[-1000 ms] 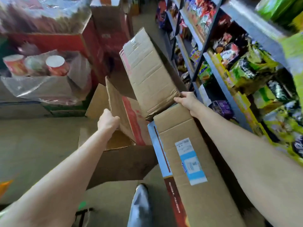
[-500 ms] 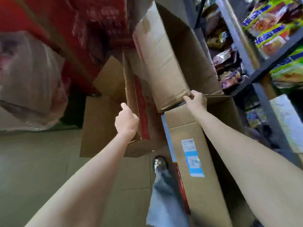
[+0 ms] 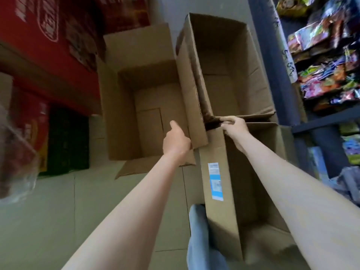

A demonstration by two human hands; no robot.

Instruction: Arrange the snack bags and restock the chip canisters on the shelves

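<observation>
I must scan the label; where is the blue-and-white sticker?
Head view, lower centre: the sticker is on the near cardboard box's outer wall, between both forearms.

Three open cardboard boxes [image 3: 148, 106], two hands [image 3: 176, 141], one shelf rack [image 3: 272, 61], many snack bags [image 3: 327, 80], several red cartons [image 3: 44, 36]

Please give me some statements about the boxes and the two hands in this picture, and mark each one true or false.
1. The right hand grips the edge of the far box. True.
2. The far box is full of chip canisters. False: it shows only bare cardboard inside.
3. The left hand holds a snack bag. False: it holds the flap between the two far boxes.
4. Snack bags lie on the shelf at the right. True.
</observation>
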